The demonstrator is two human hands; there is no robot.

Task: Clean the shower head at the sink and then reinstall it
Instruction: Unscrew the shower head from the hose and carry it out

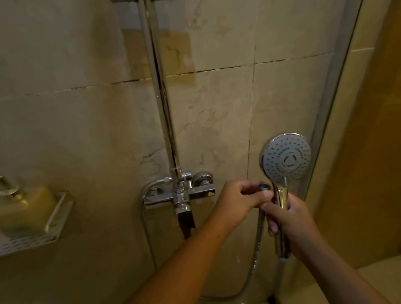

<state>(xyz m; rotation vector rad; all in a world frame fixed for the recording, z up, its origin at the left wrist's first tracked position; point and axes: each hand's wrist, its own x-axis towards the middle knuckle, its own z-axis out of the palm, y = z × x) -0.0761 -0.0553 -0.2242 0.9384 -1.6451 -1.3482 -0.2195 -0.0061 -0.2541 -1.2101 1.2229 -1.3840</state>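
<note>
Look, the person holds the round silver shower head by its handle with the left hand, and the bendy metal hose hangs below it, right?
Not the left: in the head view the right hand grips the handle of the round silver shower head. The left hand only pinches near its neck. The bendy metal hose does hang below.

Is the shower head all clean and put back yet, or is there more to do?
Can't tell if it's been cleaned. The right hand holds the shower head by its handle inside the shower, and the left hand pinches a small dark part beside it. It isn't hung up yet, so that's still left.
</note>
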